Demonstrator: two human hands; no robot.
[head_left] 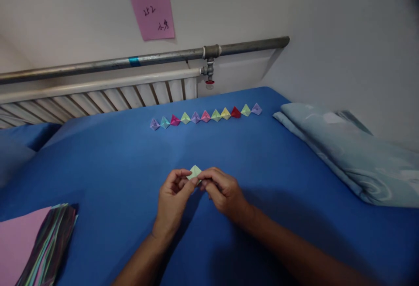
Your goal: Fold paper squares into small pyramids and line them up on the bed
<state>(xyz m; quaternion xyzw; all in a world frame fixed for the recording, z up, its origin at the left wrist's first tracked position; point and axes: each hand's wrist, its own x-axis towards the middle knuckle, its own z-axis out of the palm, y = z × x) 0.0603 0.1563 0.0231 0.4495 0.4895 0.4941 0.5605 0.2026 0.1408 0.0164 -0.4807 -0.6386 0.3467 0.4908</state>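
Observation:
A small folded square of pale green paper (195, 171) is held between both hands above the blue bed sheet, one corner pointing away from me. My left hand (173, 194) pinches its left side between thumb and fingers. On the right side, the thumb and index finger of my right hand (224, 188) close on its edge. The fingers cover the lower part of the paper. Beyond my hands, several folded paper pieces (205, 116) in purple, blue, pink, green, yellow and red lie in a row.
At the lower left lies a thick stack of coloured paper (24, 238), pink on top. A folded light-blue blanket (353, 159) rests on the right. Along the wall run a metal pipe (170, 56) and a white radiator (108, 96). A pink note (153, 13) hangs above.

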